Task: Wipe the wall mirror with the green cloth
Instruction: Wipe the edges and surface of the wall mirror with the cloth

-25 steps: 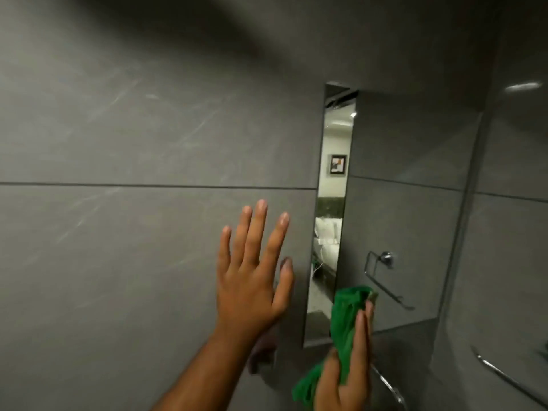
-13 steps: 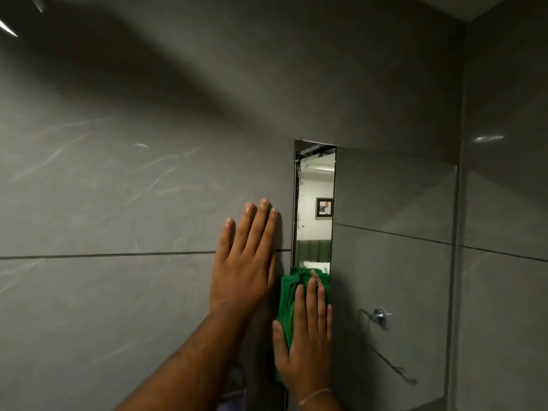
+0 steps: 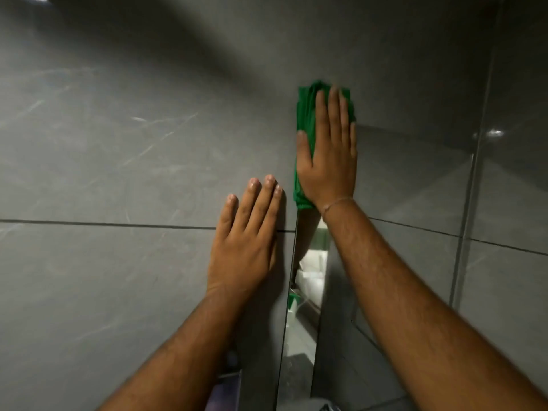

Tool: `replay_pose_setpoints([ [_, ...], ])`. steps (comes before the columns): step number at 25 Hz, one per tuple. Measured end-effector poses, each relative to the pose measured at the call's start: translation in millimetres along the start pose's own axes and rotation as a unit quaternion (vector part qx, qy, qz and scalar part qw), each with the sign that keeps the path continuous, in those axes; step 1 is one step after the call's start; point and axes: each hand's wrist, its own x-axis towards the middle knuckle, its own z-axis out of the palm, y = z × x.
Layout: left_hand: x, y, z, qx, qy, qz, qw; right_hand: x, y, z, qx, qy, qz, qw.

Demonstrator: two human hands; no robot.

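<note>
Two hands up: right hand (image 3: 327, 161) flat, fingers (image 3: 333, 114) spread, pressing green cloth (image 3: 304, 114) against top of narrow wall mirror (image 3: 308, 268) for even wiping pressure. Left hand (image 3: 243, 247) open, gripping nothing, braced on grey tile (image 3: 118, 173) just beside, probably for balance.

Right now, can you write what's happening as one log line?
step: wiping | right hand: flat on green cloth, near mirror top | left hand: flat on wall, empty
</note>
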Motion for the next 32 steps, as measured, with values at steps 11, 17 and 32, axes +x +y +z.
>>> replay_pose_setpoints([
  [11, -2, 13, 2, -0.011, -0.004, -0.042, 0.999, 38, -6, -4, -0.020, 0.016, 0.022, 0.999],
  [17, -4, 26, 4, -0.025, 0.001, -0.067, 0.997, -53, -9, -1, 0.008, -0.003, 0.022, 1.000],
  [32, -9, 30, 3, -0.054, -0.023, -0.045, 0.997, -465, -21, -12, -0.154, -0.192, 0.053, 0.968],
])
